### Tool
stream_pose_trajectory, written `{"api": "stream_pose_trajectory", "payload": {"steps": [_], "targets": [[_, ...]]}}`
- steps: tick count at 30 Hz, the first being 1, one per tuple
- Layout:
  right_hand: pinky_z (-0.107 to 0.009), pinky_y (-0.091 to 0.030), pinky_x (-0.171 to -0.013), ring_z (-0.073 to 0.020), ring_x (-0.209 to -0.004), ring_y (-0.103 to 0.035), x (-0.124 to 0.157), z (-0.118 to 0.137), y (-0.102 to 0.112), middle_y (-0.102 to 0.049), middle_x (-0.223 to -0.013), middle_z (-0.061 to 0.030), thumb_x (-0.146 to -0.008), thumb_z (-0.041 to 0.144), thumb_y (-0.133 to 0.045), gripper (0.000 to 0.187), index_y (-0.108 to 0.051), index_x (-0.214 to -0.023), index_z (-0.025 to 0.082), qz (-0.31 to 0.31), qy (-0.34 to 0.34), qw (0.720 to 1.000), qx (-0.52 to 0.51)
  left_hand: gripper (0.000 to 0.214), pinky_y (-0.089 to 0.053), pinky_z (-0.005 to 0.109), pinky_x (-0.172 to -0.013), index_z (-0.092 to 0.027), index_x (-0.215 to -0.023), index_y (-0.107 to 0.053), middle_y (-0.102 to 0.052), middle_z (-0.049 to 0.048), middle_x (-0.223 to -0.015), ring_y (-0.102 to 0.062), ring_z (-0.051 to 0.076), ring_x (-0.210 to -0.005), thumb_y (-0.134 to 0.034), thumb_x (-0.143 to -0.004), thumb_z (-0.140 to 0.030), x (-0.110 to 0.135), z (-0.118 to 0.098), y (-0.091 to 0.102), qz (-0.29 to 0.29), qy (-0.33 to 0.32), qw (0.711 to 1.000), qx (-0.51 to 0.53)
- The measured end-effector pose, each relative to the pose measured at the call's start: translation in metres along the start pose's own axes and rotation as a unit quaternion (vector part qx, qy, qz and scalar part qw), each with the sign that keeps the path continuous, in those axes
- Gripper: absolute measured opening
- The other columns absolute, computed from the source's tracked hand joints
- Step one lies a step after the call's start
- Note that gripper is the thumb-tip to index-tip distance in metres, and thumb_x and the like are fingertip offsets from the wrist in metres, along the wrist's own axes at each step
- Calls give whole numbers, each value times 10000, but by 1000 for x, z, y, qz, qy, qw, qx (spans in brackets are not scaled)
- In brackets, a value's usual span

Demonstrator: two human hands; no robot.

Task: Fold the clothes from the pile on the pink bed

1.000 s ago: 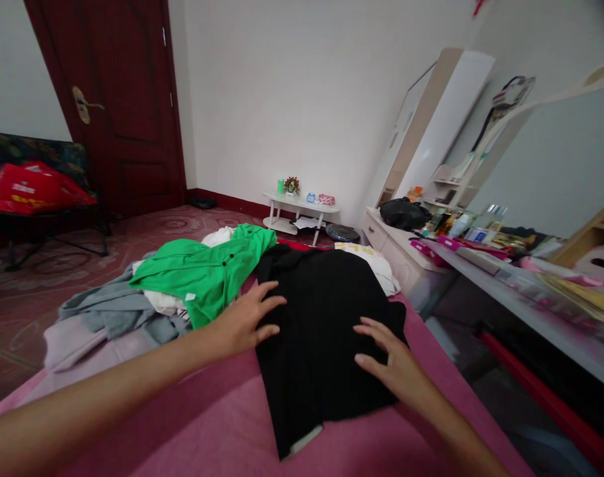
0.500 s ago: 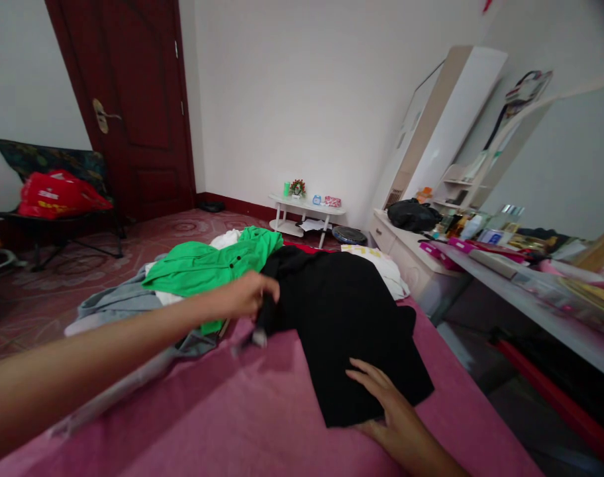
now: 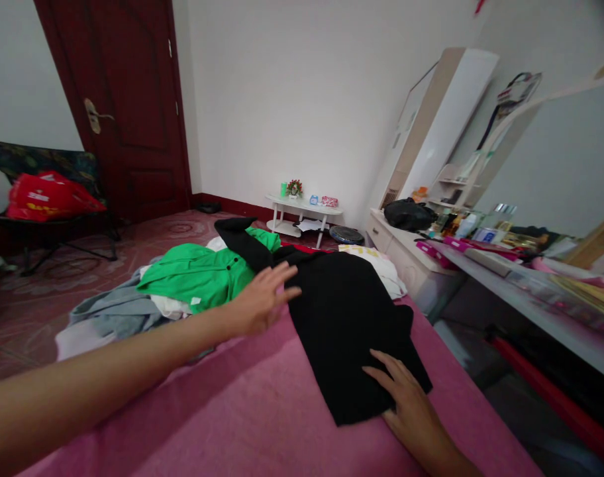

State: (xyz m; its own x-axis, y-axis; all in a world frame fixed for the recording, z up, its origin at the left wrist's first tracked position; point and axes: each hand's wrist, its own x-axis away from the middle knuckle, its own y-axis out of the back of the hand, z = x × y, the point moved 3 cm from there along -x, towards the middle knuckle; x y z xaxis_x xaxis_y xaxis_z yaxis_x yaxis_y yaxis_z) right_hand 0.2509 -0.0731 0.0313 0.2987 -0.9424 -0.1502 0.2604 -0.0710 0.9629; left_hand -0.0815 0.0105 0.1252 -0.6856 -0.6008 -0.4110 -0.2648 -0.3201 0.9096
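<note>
A black long-sleeved garment (image 3: 342, 318) lies spread over the pink bed cover (image 3: 222, 411). One black sleeve (image 3: 247, 246) stretches away to the far left, across a green buttoned shirt (image 3: 197, 271). My left hand (image 3: 262, 299) is at the garment's left edge, fingers spread and nothing between them; whether it touches the cloth I cannot tell. Near the closest hem, my right hand (image 3: 404, 391) rests its spread fingers on the black cloth, with the thumb by the hem's edge.
Grey clothing (image 3: 118, 305) lies beneath the green shirt on the left. A white folded cloth (image 3: 381, 271) lies beyond the garment. A dressing table (image 3: 491, 262) with bottles runs along the right. Farther back are a low white table (image 3: 306, 207) and a chair with a red bag (image 3: 53, 197).
My left hand has let go of the black sleeve and opened. The sleeve now lies farther away over the green shirt. My right hand has slid slightly right.
</note>
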Motion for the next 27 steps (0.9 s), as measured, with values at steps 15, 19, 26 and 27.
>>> {"api": "stream_pose_trajectory", "payload": {"steps": [15, 19, 26, 27], "targets": [[-352, -447, -964, -220, -1085, -599, -10, 75, 48, -665, -1150, -63, -775, 261, -598, 265, -688, -1024, 241, -56, 11, 950, -308, 344, -477, 261, -753, -175, -866, -640, -679, 37, -844, -631, 154, -801, -352, -982, -324, 19, -32, -14, -23, 105, 939, 327], [-433, -395, -1025, -259, -1141, -557, -10, -30, 21, -629, -1181, -117, -831, 439, -498, 324, -665, -981, 206, -279, -149, 901, -296, 274, -456, 340, -936, -217, -1104, -624, -637, 71, -1133, -589, 211, -1058, -527, -895, -365, 40, -33, -20, 25, 34, 958, 285], [-428, -486, -919, -267, -1018, -633, -37, -110, -15, -641, -1131, -142, -704, 411, -564, 543, -552, -1181, 151, -227, -212, 915, -257, 747, -356, 483, -1070, -243, -1333, -487, -442, 122, -1401, -428, 332, -1274, -748, -645, -371, 45, -76, -49, 108, -57, 965, 231], [-424, -487, -913, -263, -1021, -633, -43, -105, -16, -642, -1132, -129, -706, 394, -573, 574, -530, -1229, 161, -214, -211, 925, -233, 681, -360, 472, -1066, -237, -1301, -513, -478, 113, -1363, -454, 317, -1246, -729, -662, -328, 41, -83, -52, 103, -57, 966, 229]]}}
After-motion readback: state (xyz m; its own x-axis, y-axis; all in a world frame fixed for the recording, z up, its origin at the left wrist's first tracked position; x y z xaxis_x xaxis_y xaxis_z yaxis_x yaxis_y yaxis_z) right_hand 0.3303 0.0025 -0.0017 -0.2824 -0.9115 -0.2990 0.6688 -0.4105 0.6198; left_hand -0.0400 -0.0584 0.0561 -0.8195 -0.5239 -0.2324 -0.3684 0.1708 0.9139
